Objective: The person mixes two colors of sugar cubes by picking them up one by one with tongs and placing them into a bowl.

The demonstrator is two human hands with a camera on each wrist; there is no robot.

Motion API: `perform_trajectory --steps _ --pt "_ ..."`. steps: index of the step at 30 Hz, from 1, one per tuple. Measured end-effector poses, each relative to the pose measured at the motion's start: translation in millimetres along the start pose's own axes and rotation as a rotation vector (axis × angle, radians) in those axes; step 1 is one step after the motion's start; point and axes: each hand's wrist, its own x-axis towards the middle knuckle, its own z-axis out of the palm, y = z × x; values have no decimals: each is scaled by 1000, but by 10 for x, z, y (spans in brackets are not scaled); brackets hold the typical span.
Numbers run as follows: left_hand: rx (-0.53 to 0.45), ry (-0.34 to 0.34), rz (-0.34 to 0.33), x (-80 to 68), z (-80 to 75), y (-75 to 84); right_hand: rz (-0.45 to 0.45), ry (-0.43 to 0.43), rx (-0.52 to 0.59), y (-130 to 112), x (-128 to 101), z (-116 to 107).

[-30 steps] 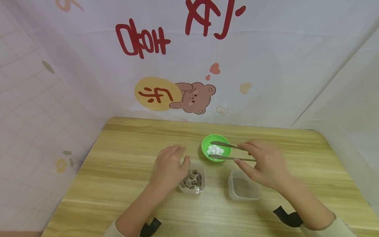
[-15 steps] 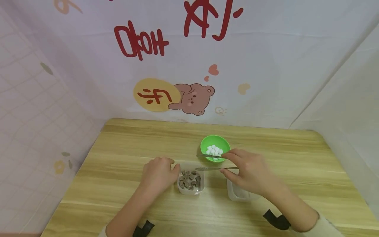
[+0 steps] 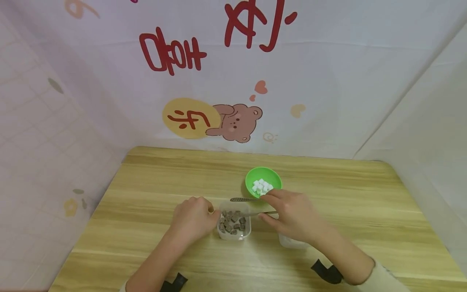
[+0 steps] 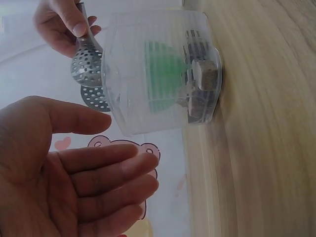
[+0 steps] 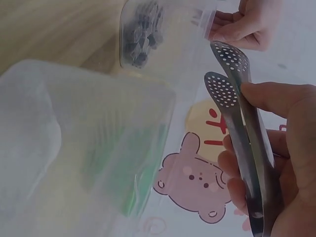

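From the head view we see our left hand (image 3: 193, 217) resting on the wooden surface (image 3: 146, 243) just beside the clear tub of brown cubes (image 3: 234, 224), its fingers loosely bent and holding nothing, though we cannot tell whether they touch the tub's wall. Our right hand (image 3: 292, 215) grips the metal tongs (image 3: 251, 206), whose two arms stand apart, one above the tub's far rim and one over the cubes. The green bowl of white cubes (image 3: 263, 182) sits just behind the right hand, and a second clear tub (image 3: 288, 242) peeks out beneath that wrist. In the left wrist view our fingers (image 4: 103, 173) lie straight and relaxed, near the tub (image 4: 163, 69), with the perforated tong tips (image 4: 88, 64) beyond it. In the right wrist view our fingers (image 5: 276, 98) curl round the tongs (image 5: 242, 123), the spoon-shaped tips parted a little, near the tub of cubes (image 5: 148, 29); the nearer clear tub (image 5: 74, 148) fills the foreground.
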Motion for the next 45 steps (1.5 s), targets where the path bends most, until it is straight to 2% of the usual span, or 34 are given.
perform_trajectory --steps 8,16,24,33,45 --pt "3 -18 -7 14 2 -36 -10 -60 -22 -55 15 90" --pt "-11 -23 19 21 30 -58 -48 -137 -71 -99 53 125" --pt "-58 -28 53 19 35 -43 -95 -160 -111 -136 154 154" --pt "-39 -8 80 21 47 -24 -100 -238 -173 -206 282 190" --pt "-36 7 97 19 51 -45 -144 -262 -251 -258 415 185"
